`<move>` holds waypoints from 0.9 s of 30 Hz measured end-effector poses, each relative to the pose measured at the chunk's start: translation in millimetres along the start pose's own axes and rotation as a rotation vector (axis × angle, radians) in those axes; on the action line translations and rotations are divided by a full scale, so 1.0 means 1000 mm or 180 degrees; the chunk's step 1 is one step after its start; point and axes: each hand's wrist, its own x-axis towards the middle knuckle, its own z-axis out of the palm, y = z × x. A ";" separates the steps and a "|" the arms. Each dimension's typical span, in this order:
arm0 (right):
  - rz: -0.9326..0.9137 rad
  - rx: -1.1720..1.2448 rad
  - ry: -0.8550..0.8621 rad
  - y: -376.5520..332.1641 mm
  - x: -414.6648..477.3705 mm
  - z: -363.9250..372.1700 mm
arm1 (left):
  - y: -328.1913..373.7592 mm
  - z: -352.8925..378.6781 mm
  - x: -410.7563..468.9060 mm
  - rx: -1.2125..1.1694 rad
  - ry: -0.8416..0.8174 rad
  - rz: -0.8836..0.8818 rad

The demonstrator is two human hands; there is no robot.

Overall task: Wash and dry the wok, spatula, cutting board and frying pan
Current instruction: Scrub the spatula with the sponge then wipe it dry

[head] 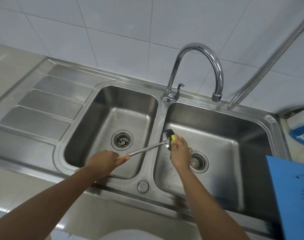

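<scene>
Left hand (102, 160) grips the spatula (146, 149) handle; right hand (179, 153) pinches a sponge (172, 137) against its blade – over the right basin (217, 122), at 3 o'clock. No readable writing.

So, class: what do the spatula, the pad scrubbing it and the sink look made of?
Spatula: probably polished steel, as its handle shines silver. Pad: likely sponge, yellow with a dark scouring side. Sink: apparently brushed stainless steel, grey with dull reflections.

Two basins (113, 108), one spatula (146, 149), one sponge (172, 137)
</scene>
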 end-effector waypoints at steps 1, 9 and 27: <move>-0.0312 -0.0257 0.0047 0.000 -0.011 0.001 | 0.001 -0.001 0.000 -0.0016 -0.0016 0.0014; -0.0113 -0.0192 -0.0261 0.017 0.000 0.000 | 0.003 -0.013 0.001 0.0114 -0.0117 -0.0020; -0.0070 0.1192 0.0171 0.034 -0.035 -0.041 | 0.014 -0.033 -0.016 -0.0522 0.0085 0.0373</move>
